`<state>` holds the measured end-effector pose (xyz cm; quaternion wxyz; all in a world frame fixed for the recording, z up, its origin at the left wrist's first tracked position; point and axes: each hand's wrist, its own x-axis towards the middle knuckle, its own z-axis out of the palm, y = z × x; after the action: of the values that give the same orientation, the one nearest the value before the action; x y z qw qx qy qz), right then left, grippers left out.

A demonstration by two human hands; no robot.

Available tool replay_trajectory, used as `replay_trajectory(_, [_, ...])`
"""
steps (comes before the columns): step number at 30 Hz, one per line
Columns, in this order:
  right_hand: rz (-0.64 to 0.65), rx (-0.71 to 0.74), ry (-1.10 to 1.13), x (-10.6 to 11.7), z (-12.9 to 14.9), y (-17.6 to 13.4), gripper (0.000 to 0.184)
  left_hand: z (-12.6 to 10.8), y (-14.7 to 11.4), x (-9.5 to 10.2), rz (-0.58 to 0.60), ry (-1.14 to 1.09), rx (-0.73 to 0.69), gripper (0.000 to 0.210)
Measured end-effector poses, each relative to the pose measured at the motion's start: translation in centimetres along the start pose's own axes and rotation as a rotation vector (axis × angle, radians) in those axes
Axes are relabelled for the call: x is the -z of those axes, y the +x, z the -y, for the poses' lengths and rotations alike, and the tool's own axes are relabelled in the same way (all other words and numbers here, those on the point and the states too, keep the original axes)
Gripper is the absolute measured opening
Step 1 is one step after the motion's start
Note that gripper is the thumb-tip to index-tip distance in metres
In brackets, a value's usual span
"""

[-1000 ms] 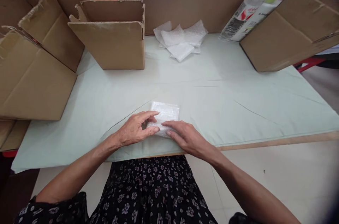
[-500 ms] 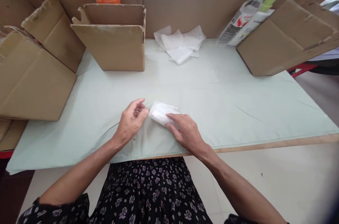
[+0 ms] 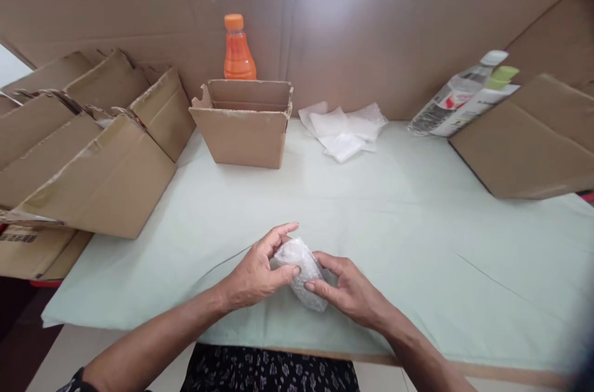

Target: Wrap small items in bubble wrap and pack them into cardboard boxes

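A small bubble-wrap packet (image 3: 304, 284) is held just above or on the green cloth near the table's front edge; whatever is inside it cannot be made out. My left hand (image 3: 262, 268) grips its upper left end, thumb across the near face and index finger stretched out. On the other side, my right hand (image 3: 348, 287) pinches the packet's right edge between thumb and fingers. A thin dark line (image 3: 227, 262), like a thread or crease, runs along the cloth beside my left hand.
Several bubble-wrap pieces (image 3: 346, 132) lie at the back. An open cardboard box (image 3: 244, 138) stands left of them, an orange bottle (image 3: 239, 55) behind it. More cardboard boxes (image 3: 116, 175) crowd the left. A clear bottle (image 3: 457, 95) leans near another box (image 3: 524, 138) at right.
My left hand has moved onto the packet, which now stands more upright and is held by both hands. The head view has tilted up, so everything sits lower in the picture.
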<state>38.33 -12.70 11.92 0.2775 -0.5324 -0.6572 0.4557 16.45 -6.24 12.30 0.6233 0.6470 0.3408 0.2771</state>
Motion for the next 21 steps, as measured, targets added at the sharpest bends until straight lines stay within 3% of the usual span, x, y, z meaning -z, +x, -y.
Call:
replay_trajectory(2, [-0.064,-0.015,-0.010,0.7,0.2,0.8,0.031,-1.6,1.9,2.6,-0.098,0.253,-0.181,0.062])
replay_trajectory(5, [-0.218,-0.039,-0.047,1.9,-0.1,1.0,0.028,-5.0,6.6,8.0,-0.468,0.717,-0.529,0.052])
replay_trajectory(7, [-0.290,-0.046,-0.088,2.7,-0.6,0.7,0.026,-6.8,10.2,11.8,-0.657,0.953,-0.614,0.051])
replay_trajectory(9, [-0.382,-0.016,-0.135,3.2,-1.2,0.3,0.024,-7.9,13.1,14.8,-0.707,1.099,-0.593,0.039])
replay_trajectory(11, [-0.477,0.032,-0.172,3.6,-1.7,-0.1,0.022,-8.1,14.7,16.5,-0.662,1.176,-0.567,0.022])
replay_trajectory(13, [-0.539,0.068,-0.194,4.1,-1.9,-0.2,0.021,-7.9,14.5,16.8,-0.593,1.218,-0.605,0.014])
replay_trajectory(15, [-0.568,0.092,-0.217,4.8,-1.6,-0.3,0.021,-7.6,12.7,15.9,-0.547,1.246,-0.694,0.013])
replay_trajectory(18, [-0.622,0.118,-0.271,6.2,-0.4,-0.5,0.021,-7.5,7.7,13.2,-0.519,1.276,-0.785,0.016])
replay_trajectory(21, [-0.718,0.102,-0.324,8.3,0.9,-1.5,0.030,-7.9,2.0,10.2,-0.453,1.289,-0.784,0.018])
